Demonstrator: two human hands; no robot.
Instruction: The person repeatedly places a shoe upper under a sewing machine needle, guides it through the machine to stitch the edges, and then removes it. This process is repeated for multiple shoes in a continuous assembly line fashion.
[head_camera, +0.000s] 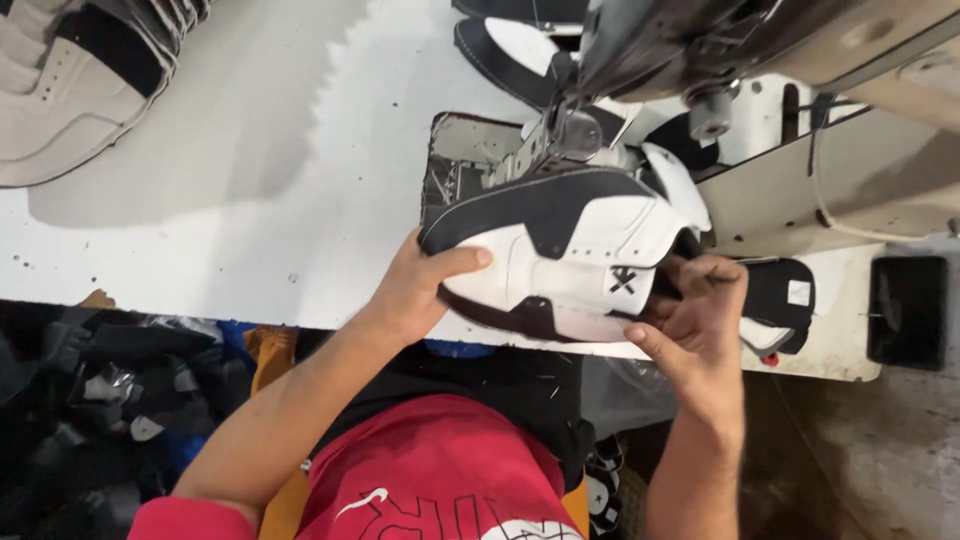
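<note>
A black and white shoe upper (565, 245) sits at the post of a sewing machine (700, 45), its top edge under the machine's foot. My left hand (420, 285) grips the upper's left end, thumb laid across the white panel. On the right, my right hand (700, 310) holds the upper's other end, fingers curled into its opening and thumb under the lower edge. The padded black tongue (785, 295) sticks out past my right hand.
The white work table (250, 180) carries a stack of white and black uppers (70, 70) at the top left. More black and white pieces (505, 45) lie behind the machine. A pile of dark parts (90, 400) lies on the floor at the left.
</note>
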